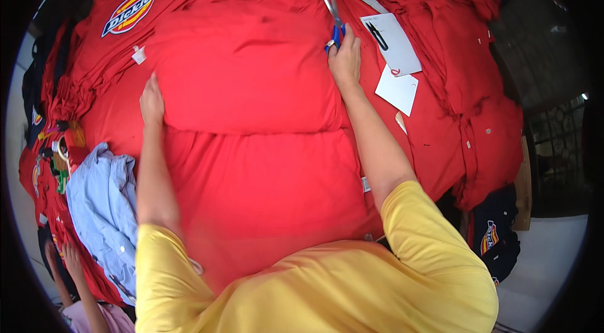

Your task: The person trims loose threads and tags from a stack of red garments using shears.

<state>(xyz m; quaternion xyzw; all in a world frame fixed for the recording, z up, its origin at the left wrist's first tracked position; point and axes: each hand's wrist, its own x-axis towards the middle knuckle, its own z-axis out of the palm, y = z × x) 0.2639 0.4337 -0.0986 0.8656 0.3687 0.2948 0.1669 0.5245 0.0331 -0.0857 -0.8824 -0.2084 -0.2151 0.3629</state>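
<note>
A red T-shirt [245, 75], folded into a wide rectangle, lies in front of me on more red cloth. Its lower fold crosses above another red layer [270, 176]. Along its left edge rests my left hand [151, 101], fingers mostly stretched and pointing away from me; part of them is hidden against the cloth. My right hand [346, 62] is at the far right edge, closed round the blue handles of a pair of scissors [338, 26]. The scissor blades point away from me and stand apart.
Right of the scissors lie a white card [395, 47] with black thread snips [377, 36] and a second white card [397, 89]. Red garments [465, 56] spread along the right. At left are a light-blue garment [104, 188] and another person's hand [72, 264].
</note>
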